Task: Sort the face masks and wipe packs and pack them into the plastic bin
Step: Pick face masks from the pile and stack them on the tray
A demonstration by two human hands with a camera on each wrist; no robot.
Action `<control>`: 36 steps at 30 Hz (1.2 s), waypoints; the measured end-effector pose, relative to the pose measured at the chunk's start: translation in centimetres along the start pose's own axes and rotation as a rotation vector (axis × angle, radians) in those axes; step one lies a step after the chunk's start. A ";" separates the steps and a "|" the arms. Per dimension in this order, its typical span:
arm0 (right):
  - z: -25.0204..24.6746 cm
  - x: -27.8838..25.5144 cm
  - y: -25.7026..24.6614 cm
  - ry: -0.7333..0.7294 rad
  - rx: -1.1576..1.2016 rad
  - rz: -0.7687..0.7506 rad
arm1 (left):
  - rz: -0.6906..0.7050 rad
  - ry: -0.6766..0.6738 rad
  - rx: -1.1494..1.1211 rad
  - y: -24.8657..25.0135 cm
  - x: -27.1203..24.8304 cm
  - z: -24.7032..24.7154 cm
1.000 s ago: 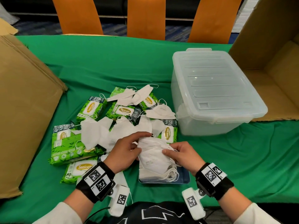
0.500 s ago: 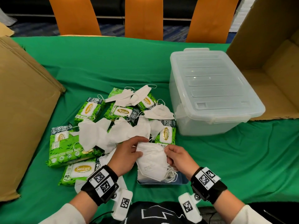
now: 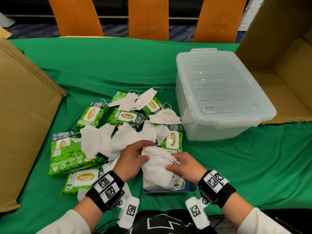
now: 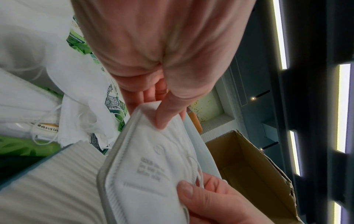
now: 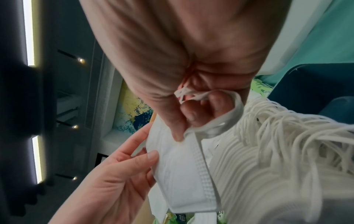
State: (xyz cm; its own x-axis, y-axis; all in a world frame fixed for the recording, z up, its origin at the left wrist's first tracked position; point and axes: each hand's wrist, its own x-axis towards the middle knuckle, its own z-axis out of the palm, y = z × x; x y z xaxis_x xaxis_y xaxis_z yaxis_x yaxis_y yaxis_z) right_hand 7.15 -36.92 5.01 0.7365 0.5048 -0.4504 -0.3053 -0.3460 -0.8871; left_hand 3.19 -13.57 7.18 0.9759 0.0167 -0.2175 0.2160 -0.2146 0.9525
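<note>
My left hand (image 3: 130, 159) and right hand (image 3: 183, 167) each pinch the top face mask (image 3: 156, 168), squaring it onto the stack at six o'clock; the lidded plastic bin (image 3: 219, 92) waits at two o'clock

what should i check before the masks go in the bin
1. Top face mask held by both hands: ok, left hand and right hand pinch it.
2. Mask stack squared: not ok, ear loops splay out.
3. Plastic bin open: not ok, lid is on.
4. Loose masks gathered: not ok, scattered over wipe packs.
5. Bin contents: cannot tell.
</note>
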 end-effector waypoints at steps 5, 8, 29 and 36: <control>-0.6 0.3 -0.2 0.032 -0.029 -0.030 | 0.024 -0.074 0.064 0.3 0.6 -0.5; -1.2 0.7 -0.3 0.042 -0.117 -0.043 | 0.078 -0.162 0.228 1.1 0.8 -1.5; -5.3 -2.4 0.6 -0.247 -0.040 0.112 | 0.209 -0.290 0.551 -2.5 -2.2 -2.2; -4.7 -2.6 2.3 -0.201 -0.018 0.144 | 0.201 -0.353 0.577 -3.3 -2.8 -0.6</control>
State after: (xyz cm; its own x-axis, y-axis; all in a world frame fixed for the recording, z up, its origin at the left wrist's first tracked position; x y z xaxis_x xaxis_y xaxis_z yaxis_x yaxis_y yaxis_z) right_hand 7.35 -42.78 4.60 0.5508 0.5959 -0.5844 -0.3859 -0.4391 -0.8114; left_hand -0.25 -12.30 4.81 0.9056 -0.3748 -0.1984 -0.1138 -0.6655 0.7377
